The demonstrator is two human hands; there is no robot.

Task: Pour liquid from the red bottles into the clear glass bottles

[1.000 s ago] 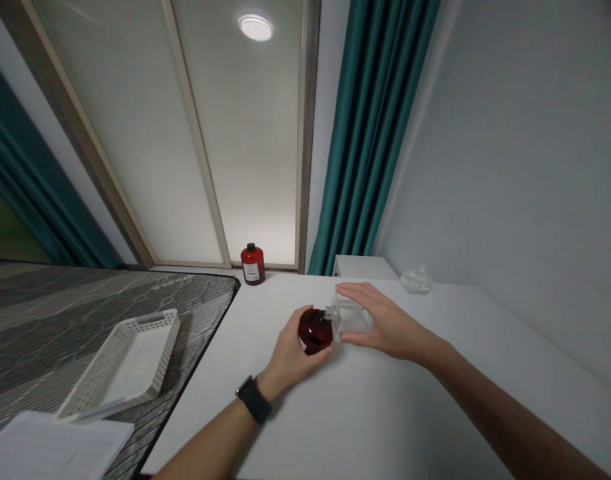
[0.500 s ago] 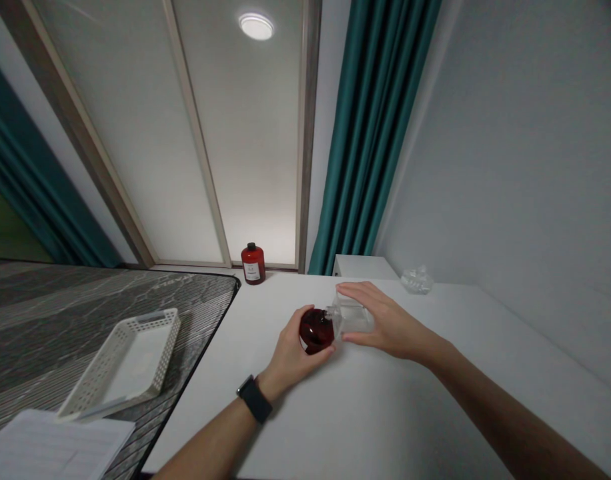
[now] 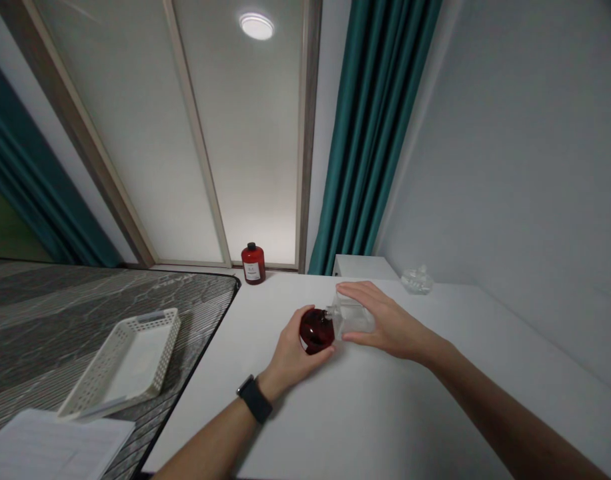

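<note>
My left hand, with a dark watch on its wrist, is wrapped round a dark red glass bottle over the white table. A clear square glass bottle lies tipped on its side in my right hand, its neck pointing left. That neck meets the mouth of the red bottle; whether liquid passes between them I cannot tell. Farther back stands another red bottle with a black cap and a white label, apart from both hands.
A clear glass piece, perhaps a lid, rests at the table's back right. Behind the table is a white box-like cabinet. To the left, a white perforated basket and papers lie on a grey patterned surface.
</note>
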